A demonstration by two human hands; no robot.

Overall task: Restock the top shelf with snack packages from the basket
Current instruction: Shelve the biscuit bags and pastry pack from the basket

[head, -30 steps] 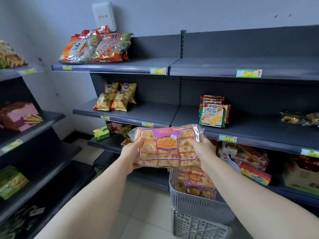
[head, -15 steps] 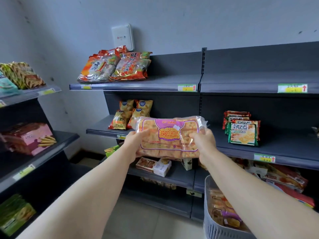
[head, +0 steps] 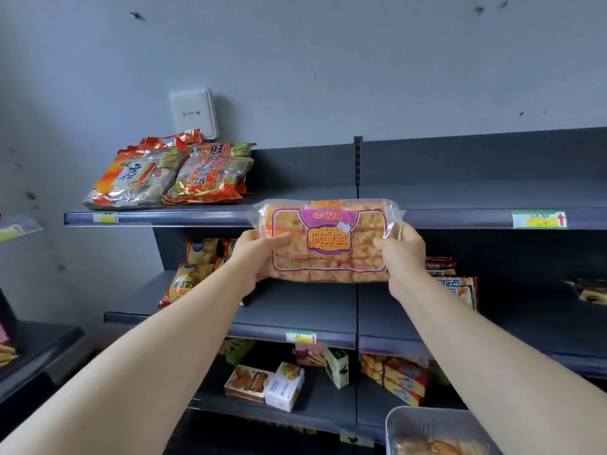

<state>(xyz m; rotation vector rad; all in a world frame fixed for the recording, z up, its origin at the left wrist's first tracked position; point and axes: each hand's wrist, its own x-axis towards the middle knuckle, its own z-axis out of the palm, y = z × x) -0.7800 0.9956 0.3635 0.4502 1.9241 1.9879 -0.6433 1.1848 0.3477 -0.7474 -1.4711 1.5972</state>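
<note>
Orange bags (head: 170, 174), shelf (head: 460, 198) left — packet (head: 328, 244) at edge

The top shelf (head: 295, 195) shows bare dark board on both sides of the upright post (head: 358, 165): a short stretch just left of it, and the whole run right of it as far as I can see. Well left of the post, the red snack bags (head: 170, 175) lie heaped from front lip to back panel, blocking that end. A white wall box (head: 193, 113) hangs just above them. Around the post, only the low back panel and grey wall rise above the board, so the way in from the front is open. The snack package (head: 328, 244), gripped by the left hand (head: 259, 254) and right hand (head: 404, 254), sits before the lip, across the post's line.
</note>
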